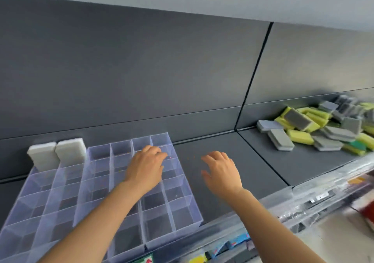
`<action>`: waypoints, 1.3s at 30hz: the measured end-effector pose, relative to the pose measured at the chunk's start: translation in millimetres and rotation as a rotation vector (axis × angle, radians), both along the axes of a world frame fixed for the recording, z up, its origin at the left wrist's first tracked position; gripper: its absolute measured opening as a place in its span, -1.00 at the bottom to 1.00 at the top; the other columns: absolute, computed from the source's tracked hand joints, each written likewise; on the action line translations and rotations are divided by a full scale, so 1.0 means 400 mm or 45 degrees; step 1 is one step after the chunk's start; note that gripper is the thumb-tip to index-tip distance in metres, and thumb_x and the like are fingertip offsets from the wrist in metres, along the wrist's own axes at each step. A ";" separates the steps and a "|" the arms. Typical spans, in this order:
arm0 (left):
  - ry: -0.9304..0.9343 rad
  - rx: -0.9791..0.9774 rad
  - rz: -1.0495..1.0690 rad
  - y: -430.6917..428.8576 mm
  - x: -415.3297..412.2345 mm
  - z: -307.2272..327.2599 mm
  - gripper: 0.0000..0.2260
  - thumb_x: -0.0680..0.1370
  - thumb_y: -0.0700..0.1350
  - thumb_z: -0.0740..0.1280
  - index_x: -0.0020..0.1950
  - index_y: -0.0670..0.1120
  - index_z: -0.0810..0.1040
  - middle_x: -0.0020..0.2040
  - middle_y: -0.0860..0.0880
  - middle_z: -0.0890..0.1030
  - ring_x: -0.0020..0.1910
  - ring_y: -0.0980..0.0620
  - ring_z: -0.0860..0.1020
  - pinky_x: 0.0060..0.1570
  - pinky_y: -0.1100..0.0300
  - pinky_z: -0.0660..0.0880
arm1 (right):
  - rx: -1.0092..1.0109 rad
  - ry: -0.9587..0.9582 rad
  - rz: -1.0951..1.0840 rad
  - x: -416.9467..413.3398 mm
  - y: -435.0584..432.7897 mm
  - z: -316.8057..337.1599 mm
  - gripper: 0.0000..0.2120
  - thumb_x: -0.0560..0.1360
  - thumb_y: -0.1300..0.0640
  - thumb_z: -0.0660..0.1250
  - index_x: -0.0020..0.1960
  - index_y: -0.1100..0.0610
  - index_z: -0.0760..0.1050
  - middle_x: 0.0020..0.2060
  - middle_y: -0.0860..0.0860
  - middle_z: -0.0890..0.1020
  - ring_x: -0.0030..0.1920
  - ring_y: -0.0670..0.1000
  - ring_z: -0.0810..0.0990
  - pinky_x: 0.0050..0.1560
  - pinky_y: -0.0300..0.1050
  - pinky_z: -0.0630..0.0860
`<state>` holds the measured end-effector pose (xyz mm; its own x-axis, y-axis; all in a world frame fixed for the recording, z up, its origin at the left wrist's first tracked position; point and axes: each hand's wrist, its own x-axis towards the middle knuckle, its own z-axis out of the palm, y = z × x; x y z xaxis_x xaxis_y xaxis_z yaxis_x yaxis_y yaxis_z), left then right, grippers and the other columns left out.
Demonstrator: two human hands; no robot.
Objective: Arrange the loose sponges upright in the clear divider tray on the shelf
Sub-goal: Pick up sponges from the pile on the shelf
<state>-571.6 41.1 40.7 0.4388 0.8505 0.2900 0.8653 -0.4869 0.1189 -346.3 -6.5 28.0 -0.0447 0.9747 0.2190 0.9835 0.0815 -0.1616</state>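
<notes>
Two white sponges stand upright in the back row of the clear divider tray (50, 198), at its left end: the outer sponge (43, 157) in the corner compartment and the inner sponge (70, 150) just beside it in the next one. From where I stand, neither is near a finger.

The left hand (145, 167) hangs over the tray's back right compartments, palm down, its fingers (154, 151) loosely bent with nothing between them. Whether the tips touch the dividers I cannot tell. The right hand (220, 171) hovers over the bare dark shelf (253, 165) just to the right of the tray, fingers spread and relaxed, holding nothing.

The loose sponges (315, 129), yellow, grey and a green one, lie in a jumbled heap on the next shelf section to the right, well apart from both hands. A clear rail (283, 208) runs along the shelf's front edge under the right forearm.
</notes>
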 end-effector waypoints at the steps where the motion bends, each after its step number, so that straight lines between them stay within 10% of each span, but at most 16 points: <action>1: 0.010 0.001 -0.011 -0.008 0.048 0.002 -0.71 0.55 -0.13 0.26 0.27 -0.01 0.51 0.24 0.03 0.50 0.26 -0.01 0.39 0.17 0.11 0.40 | -0.016 0.001 -0.024 0.049 -0.019 0.001 -0.60 0.53 -0.01 0.24 0.36 0.02 0.39 0.29 -0.02 0.43 0.30 0.05 0.35 0.23 -0.12 0.30; 30: 0.080 -0.047 -0.330 0.147 1.062 -0.093 -0.70 0.53 -0.23 0.21 0.23 -0.03 0.48 0.17 0.04 0.48 0.20 0.02 0.38 0.06 0.17 0.43 | -0.199 0.028 -0.453 0.885 0.017 -0.069 -0.54 0.50 -0.09 0.28 0.34 0.04 0.36 0.20 0.05 0.46 0.25 0.11 0.37 0.19 -0.03 0.38; 39: 0.160 -0.107 -0.259 0.376 1.207 -0.111 -0.39 0.49 -0.34 0.20 0.51 -0.05 0.12 0.50 -0.04 0.19 0.45 -0.03 0.20 0.28 0.10 0.32 | -0.218 0.166 -0.151 0.951 0.198 -0.108 -0.44 0.49 -0.22 0.26 0.44 -0.12 0.26 0.50 0.08 0.11 0.41 0.15 0.21 0.27 0.01 0.38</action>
<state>-88.6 191.4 -3.6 0.6313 0.7599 0.1546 0.7612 -0.6454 0.0640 34.3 72.8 -15.1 0.0898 0.9949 0.0464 0.9544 -0.0726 -0.2895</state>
